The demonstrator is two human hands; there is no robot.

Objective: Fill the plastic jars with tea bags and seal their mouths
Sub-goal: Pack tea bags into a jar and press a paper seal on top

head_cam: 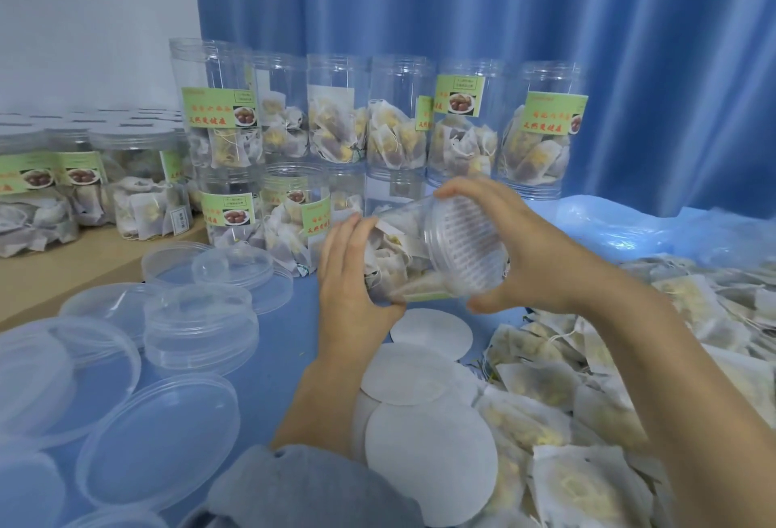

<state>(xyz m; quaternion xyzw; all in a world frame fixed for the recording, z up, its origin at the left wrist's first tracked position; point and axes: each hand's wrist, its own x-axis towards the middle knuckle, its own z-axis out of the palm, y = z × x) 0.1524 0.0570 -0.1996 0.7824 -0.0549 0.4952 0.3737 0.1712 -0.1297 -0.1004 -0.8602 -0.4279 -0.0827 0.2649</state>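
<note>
Blue curtain (546,44) is hanging behind a bench (268,359) covered in blue cloth. Both hands are holding one jar (420,258) in the air over the bench middle, tipped on its side. Its long axis is running from far-left to near-right, with the mouth end facing the camera and a bit right. Left hand (352,275) is wrapping the body near the base, fingers curled round the far side, thumb below. Right hand (533,250) is cupping the mouth end, where a white seal (466,246) is sitting; fingers (466,191) are curling over the top rim, thumb under the lower rim. So the right hand is the nearer one to the mouth. Tea bags are showing inside the jar. Spare seal discs (420,376) are lying just below the hands, lids (168,439) to the left, loose tea bags (588,422) to the right, filled open jars (399,124) behind. Likely step: pressing the seal down, then reaching left for a lid.
</note>
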